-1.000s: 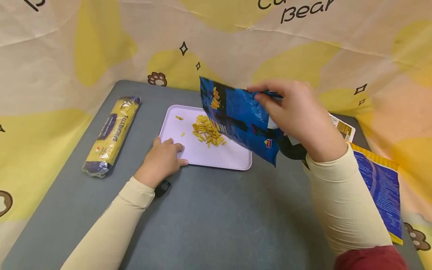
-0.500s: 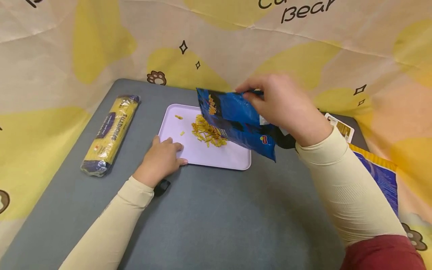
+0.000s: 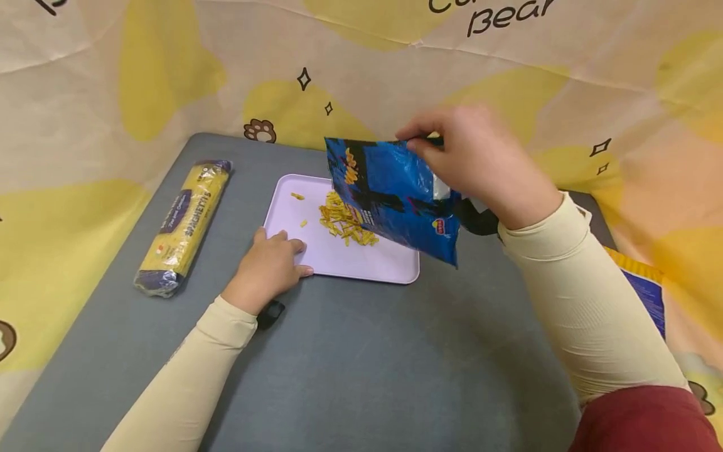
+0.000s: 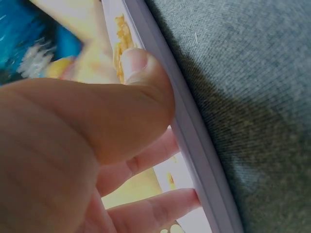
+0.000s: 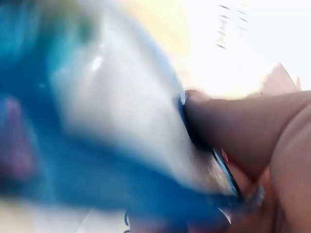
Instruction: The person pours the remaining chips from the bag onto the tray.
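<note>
A blue snack bag (image 3: 395,188) hangs tilted over the lilac tray (image 3: 367,270), its lower-left end close above a heap of yellow stick-shaped snack pieces (image 3: 350,229). Thumb and fingers of my right hand (image 3: 480,157) pinch the bag's upper edge; in the right wrist view the bag (image 5: 121,97) is blurred. At the tray's near-left corner my left hand (image 3: 265,270) holds the rim, the thumb on the front side and the fingers along the left side. The left wrist view shows the thumb (image 4: 146,92) against the tray's rim (image 4: 194,141). The bag hides part of the heap.
A pack of spaghetti (image 3: 183,229) lies at the left of the grey table (image 3: 361,364). A blue and yellow bag (image 3: 644,295) is at the right, partly behind my right forearm. A patterned cloth (image 3: 373,63) hangs behind the table.
My right hand has moved left and up with the blue bag. The bag dipped, then rose a little. The card at the far right is now hidden by my arm. My left hand stays put.
</note>
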